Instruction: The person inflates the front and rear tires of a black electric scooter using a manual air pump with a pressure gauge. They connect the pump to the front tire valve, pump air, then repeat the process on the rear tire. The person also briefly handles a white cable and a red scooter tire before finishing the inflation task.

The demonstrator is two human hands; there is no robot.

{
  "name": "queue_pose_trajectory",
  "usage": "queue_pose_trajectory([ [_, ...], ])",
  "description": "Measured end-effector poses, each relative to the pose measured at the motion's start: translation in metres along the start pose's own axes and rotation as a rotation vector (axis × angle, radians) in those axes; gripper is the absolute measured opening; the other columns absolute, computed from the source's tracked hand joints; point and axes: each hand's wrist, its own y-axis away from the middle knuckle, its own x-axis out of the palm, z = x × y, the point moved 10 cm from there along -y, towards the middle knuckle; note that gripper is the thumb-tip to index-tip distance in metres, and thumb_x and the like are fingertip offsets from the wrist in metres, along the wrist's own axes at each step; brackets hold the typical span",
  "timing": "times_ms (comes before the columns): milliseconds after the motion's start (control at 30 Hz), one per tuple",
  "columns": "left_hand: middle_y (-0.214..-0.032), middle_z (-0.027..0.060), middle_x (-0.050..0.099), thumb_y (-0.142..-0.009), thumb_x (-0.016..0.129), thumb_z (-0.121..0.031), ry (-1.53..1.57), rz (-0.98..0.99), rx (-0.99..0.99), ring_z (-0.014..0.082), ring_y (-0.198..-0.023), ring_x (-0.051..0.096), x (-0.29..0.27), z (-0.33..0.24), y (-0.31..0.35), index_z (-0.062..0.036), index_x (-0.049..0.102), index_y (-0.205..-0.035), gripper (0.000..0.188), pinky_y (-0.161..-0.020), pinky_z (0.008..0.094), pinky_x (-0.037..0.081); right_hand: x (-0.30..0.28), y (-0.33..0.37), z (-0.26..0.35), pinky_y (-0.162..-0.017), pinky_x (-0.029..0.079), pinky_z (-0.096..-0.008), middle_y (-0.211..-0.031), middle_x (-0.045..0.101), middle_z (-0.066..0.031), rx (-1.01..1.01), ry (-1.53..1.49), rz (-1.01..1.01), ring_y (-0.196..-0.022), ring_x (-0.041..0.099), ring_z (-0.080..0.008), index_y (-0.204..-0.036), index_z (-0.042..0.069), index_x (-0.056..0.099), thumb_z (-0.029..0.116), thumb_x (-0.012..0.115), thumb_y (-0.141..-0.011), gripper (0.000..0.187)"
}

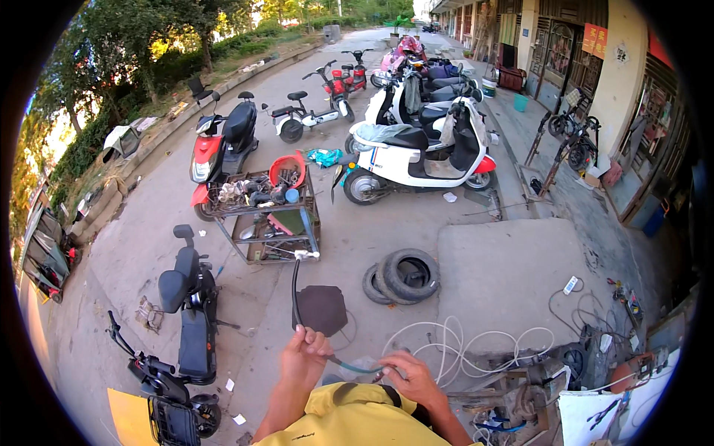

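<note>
Facing concrete forecourt (pixel 506 267), scooters (pixel 416 152), stacked tyres (pixel 405 275), shopfronts (pixel 595 67).

Outdoor roadside scooter repair shop, work done on the pavement in front of shopfronts (pixel 580 59). Evidence: electric scooters parked all around, e.g. white scooter (pixel 416 152) and black scooter (pixel 190 312); metal tool cart (pixel 264 212) loaded with parts and a red basin (pixel 286 169); loose tyres (pixel 405 276) on the concrete; white air hose (pixel 461 346) coiled by machinery at lower right.
</note>
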Motion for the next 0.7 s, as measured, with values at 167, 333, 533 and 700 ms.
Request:
queue_pose_trajectory([
  [167,-0.066,0.0009,0.039,-0.107,0.047,-0.036,-0.129,0.003,0.018,0.0169,-0.068,0.039,-0.007,0.004,0.000,-0.0103,0.048,-0.079,0.039,-0.069,0.0330,0.037,-0.063,0.002,0.086,-0.073,0.051,-0.0364,-0.097,0.068,-0.0135,-0.171,-0.549,-0.063,-0.087,0.067,-0.0229,-0.104,-0.005,0.069,-0.001,0.070,-0.087,0.017],
  [333,-0.068,0.0004,0.038,-0.107,0.048,-0.036,-0.173,-0.006,0.022,0.0161,-0.067,0.036,-0.005,0.000,-0.007,-0.0098,0.047,-0.078,0.039,-0.069,0.0321,0.036,-0.119,0.025,0.252,-0.049,0.042,-0.0378,-0.068,0.062,-0.0120,-0.873,-0.891,0.236,-0.053,0.058,-0.0235,-0.092,-0.001,0.061,0.004,0.071,-0.088,0.012],
  [533,-0.068,-0.0002,0.038,-0.107,0.048,-0.037,-0.117,-0.044,0.042,0.0157,-0.066,0.036,-0.020,-0.008,0.005,-0.0099,0.048,-0.079,0.039,-0.069,0.0316,0.036,-0.118,0.030,0.327,-0.046,0.029,-0.0286,-0.074,0.064,-0.0114,-1.077,-0.825,0.519,-0.049,0.049,-0.0151,-0.109,0.015,0.067,0.025,0.060,-0.100,0.015],
  [700,-0.069,-0.0008,0.038,-0.105,0.052,-0.034,-0.034,-0.069,0.045,0.0149,-0.067,0.035,-0.035,-0.007,0.017,-0.0104,0.048,-0.079,0.035,-0.069,0.0314,0.035,-0.103,0.015,0.322,-0.046,0.028,-0.0284,-0.075,0.063,-0.0091,-1.123,-0.826,0.669,-0.050,0.048,-0.0144,-0.096,0.013,0.069,0.018,0.058,-0.098,0.012],
])
